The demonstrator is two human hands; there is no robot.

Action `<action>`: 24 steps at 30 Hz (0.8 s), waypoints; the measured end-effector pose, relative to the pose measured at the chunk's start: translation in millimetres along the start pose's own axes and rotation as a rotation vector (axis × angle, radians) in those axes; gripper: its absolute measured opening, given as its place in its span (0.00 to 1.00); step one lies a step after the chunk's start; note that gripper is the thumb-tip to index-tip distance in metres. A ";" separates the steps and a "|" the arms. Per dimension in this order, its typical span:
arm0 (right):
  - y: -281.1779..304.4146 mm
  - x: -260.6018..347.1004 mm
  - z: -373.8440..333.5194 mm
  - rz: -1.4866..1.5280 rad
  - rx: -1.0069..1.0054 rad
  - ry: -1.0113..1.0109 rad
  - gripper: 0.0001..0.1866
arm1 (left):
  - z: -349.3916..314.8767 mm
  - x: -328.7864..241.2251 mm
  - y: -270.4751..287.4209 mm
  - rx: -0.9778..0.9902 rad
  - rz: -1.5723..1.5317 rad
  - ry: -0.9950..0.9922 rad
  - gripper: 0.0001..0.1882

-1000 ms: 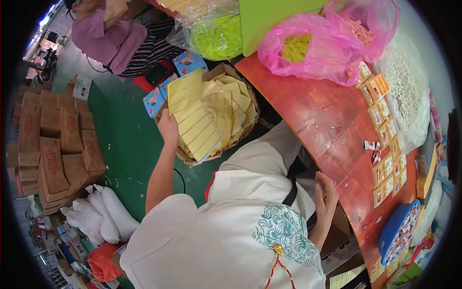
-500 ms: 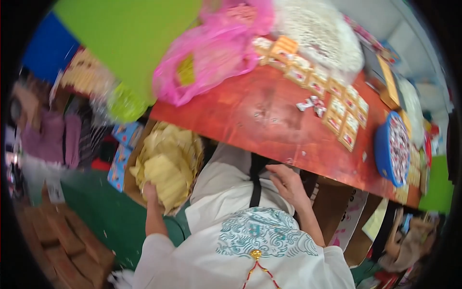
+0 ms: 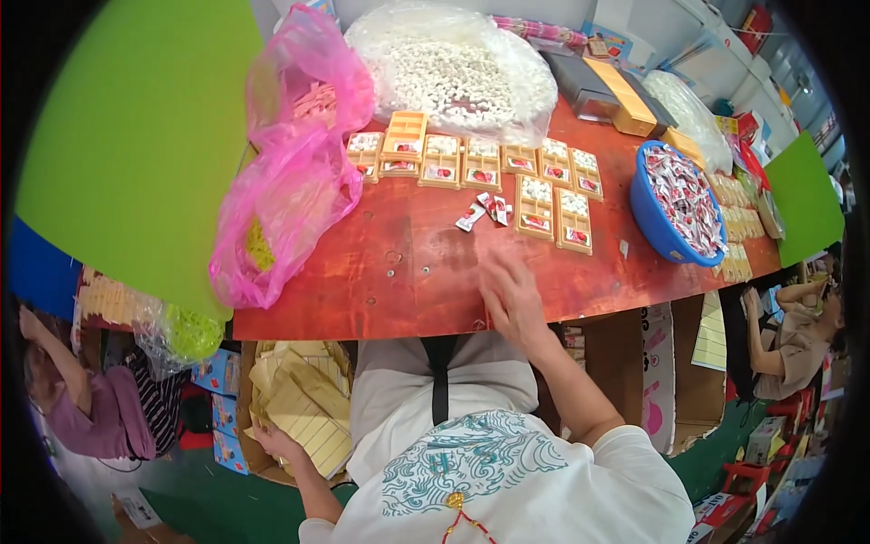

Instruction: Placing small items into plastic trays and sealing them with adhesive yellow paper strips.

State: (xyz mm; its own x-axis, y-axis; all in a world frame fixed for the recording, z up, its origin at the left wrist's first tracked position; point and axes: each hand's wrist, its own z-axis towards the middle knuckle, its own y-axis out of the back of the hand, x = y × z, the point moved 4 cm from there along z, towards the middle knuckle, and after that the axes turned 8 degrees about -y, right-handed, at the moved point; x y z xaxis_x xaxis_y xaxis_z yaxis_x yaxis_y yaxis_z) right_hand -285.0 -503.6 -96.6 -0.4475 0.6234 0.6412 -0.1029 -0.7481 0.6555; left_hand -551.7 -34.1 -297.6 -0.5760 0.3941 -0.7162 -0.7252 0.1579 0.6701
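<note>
My right hand is over the front of the red table, fingers stretched out and slightly blurred, with nothing visible in it. Just beyond its fingertips lie a few small white-and-red sachets. Behind them stand several pale orange compartment trays filled with white pieces and sachets; an empty one rests on top of others. Below the table, my left hand is at the near left side of a cardboard box, beside yellowish plastic trays. Its fingers are partly hidden, so its grip is unclear.
A blue basin of sachets stands at the right. A large clear bag of white pieces sits at the back, a pink bag at the left. Green panels flank the table. Other people sit at both sides.
My right hand has risen from my lap to above the table. My left hand stays at the box of yellowish trays. The view has turned and now shows more of the table's right side.
</note>
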 end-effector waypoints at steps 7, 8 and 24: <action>-34.9 -71.9 75.4 -0.515 -0.162 -0.163 0.32 | -24.1 -210.8 -2.0 0.087 -0.251 -0.636 0.21; -45.3 -80.3 80.5 -0.500 -0.083 -0.184 0.31 | -33.3 -241.7 -1.2 0.144 -0.367 -0.730 0.20; 16.4 -108.8 57.1 -0.601 -0.160 -0.106 0.31 | -98.1 -474.6 108.0 -0.568 -1.282 -1.440 0.26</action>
State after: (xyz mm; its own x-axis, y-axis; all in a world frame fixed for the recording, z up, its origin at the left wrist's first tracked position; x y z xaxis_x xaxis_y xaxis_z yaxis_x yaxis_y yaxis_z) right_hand -187.2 -570.7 -132.9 -0.1810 0.9584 0.2208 -0.4439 -0.2800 0.8512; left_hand -393.7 -292.9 95.6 0.7300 0.6515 0.2064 -0.5718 0.7477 -0.3377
